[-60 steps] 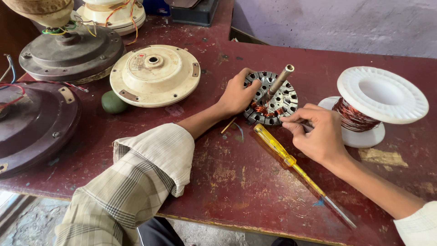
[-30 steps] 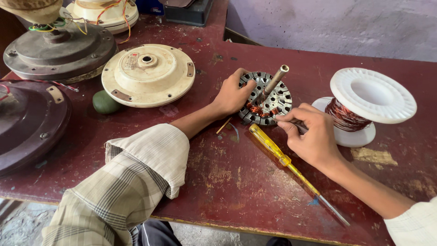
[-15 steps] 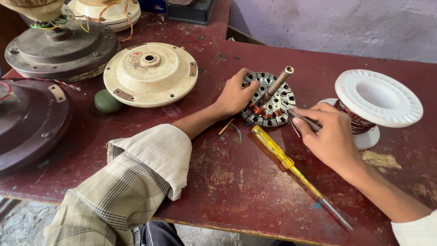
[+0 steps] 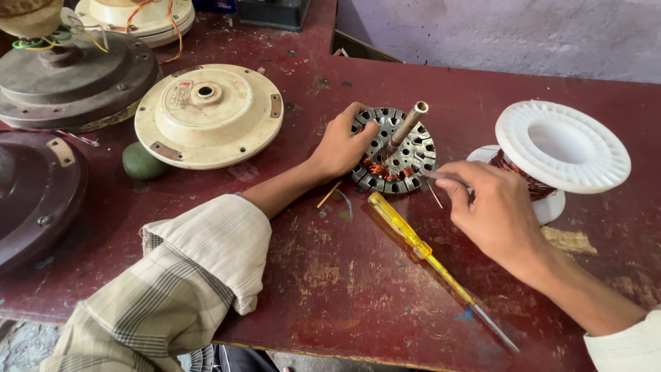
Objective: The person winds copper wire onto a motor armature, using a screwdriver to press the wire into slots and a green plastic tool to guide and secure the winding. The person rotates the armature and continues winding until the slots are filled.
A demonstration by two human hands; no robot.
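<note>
Table (image 4: 358,289): a worn dark red top carried everything.
Brown motor cover (image 4: 34,200): lay at the left edge, only partly in view.
Grey motor housing (image 4: 72,79): sat at the upper left, coloured wires trailing over it.
Cream fan cover (image 4: 210,114): lay flat, left of the stator and well apart from it.
White spool (image 4: 561,145): stood at the right, wound with copper wire, just beyond the right hand.
Stator (image 4: 396,151): a round slotted metal core lay flat near the table's middle, its shaft tilted up and to the right, copper winding showing in the slots.
Left hand (image 4: 341,148): rested on the stator's left rim, fingers curled over it and pressing it down.
Right hand (image 4: 492,207): fingers pinched a thin grey tool whose tip pointed at the stator's right edge.
Yellow screwdriver (image 4: 427,251): lay diagonally on the table between the two forearms, untouched.
Green round object (image 4: 141,162): sat just beside the cream cover's lower left edge.
</note>
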